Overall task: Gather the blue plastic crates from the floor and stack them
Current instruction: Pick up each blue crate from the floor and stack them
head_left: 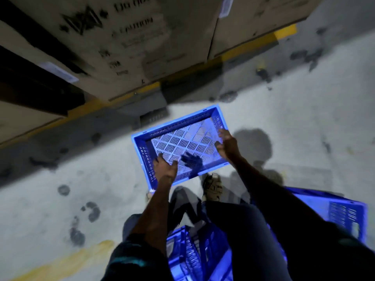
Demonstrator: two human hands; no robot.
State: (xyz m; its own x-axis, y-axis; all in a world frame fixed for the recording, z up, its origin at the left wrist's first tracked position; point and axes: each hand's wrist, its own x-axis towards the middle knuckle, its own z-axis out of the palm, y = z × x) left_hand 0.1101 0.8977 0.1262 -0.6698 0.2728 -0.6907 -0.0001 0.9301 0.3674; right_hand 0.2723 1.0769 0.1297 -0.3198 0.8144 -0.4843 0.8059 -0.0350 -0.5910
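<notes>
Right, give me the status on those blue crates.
Done: nothing looks stacked for certain; blurred blue crates sit by the person's legs, arrangement unclear. In hand: left hand and right hand hold the open crate by opposite walls. Left: placing it onto the others.

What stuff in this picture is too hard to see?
Head view only:
- Print on the cardboard boxes: motion blur makes it unreadable.
- Lower crates: legs and arms cover them, so no count.
- Left hand and right hand at the blue crate: blurred, grip unclear.
- Left foot: hidden behind the left arm.
</notes>
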